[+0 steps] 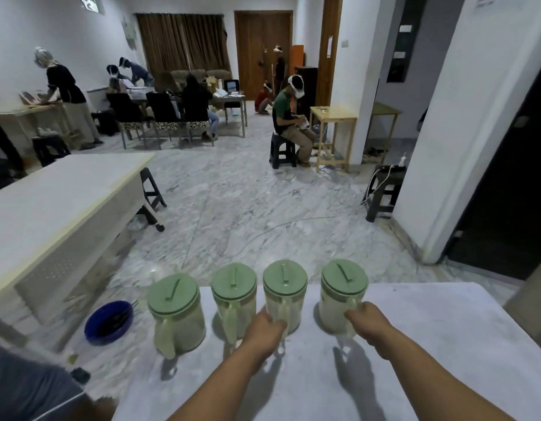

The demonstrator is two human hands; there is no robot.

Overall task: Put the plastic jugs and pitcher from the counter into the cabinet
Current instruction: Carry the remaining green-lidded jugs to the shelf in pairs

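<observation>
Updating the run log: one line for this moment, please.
left hand: on third jug handle | right hand: on fourth jug handle | four jugs on counter

viewpoint: we look from our head, forward and down.
near field: our counter point(415, 344) and both forearms lie close below us.
far field: the marble floor point(248, 208) and room stretch ahead.

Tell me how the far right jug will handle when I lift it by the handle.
The far right jug looks like thin translucent plastic with nothing visibly inside, so probably light and fairly stiff. Held by its side handle in the right hand, it may tilt away from the grip. The green lid might be loose; keep it level.
</observation>
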